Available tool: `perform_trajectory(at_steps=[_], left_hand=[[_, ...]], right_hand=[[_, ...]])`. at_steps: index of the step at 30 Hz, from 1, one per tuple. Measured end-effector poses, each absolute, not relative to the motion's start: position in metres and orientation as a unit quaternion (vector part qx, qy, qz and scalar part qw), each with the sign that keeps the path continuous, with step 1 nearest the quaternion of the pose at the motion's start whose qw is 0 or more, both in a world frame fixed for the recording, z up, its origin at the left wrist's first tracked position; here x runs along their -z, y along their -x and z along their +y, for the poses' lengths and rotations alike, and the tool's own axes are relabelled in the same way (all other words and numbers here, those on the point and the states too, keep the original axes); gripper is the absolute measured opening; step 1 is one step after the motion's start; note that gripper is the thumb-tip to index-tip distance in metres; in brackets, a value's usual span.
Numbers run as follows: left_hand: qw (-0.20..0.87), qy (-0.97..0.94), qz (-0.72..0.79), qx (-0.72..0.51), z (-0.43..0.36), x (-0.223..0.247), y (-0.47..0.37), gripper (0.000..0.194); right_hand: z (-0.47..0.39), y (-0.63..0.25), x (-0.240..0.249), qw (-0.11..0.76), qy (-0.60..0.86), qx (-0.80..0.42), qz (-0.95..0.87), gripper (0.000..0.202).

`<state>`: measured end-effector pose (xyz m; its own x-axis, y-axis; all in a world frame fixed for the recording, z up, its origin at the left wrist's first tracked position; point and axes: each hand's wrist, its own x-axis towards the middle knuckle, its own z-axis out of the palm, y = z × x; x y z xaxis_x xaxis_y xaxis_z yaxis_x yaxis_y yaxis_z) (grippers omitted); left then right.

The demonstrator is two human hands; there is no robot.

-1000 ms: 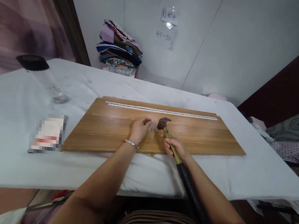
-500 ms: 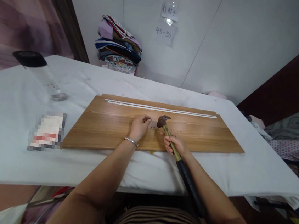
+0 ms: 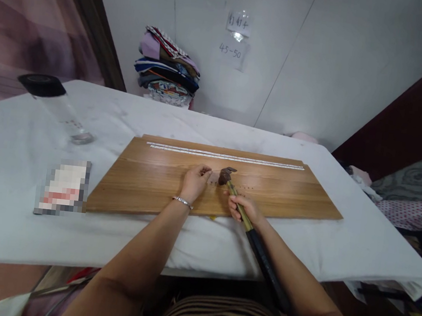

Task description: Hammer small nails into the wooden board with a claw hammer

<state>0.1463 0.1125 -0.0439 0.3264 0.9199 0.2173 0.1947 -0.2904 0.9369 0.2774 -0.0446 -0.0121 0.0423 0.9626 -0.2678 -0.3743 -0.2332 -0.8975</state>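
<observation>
My right hand (image 3: 243, 209) is wrapped round the yellow part of a hammer's handle (image 3: 246, 221), above its black grip. The rusty hammer head (image 3: 226, 175) is over the middle of a wooden board (image 3: 136, 180). Left of the head, my left hand (image 3: 196, 180) pinches with its fingertips at the board; what is between them is too small to make out. A row of small dark nails or dots (image 3: 246, 187) runs across the board on both sides of the hammer. Two white measuring strips (image 3: 226, 157) lie along the board's far edge.
The board lies on a table with a white cloth (image 3: 122, 249). At the left are a clear jar with a black lid (image 3: 63, 112) and a blurred-out flat item (image 3: 65, 185). Folded clothes (image 3: 169, 68) are stacked by the wall, below paper notes (image 3: 231, 52).
The view has shifted slightly. The hammer head has moved a little left, closer to my left hand, and my hands keep their holds.
</observation>
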Motion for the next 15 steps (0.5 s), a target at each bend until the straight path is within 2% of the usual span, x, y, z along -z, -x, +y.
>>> perform_trajectory(at_steps=[15], left_hand=[[0.435, -0.69, 0.405, -0.413, 0.1114, 0.0435, -0.1457, 0.008]], right_hand=[[-0.0437, -0.2801, 0.0128, 0.538, 0.468, -0.632, -0.305, 0.034]])
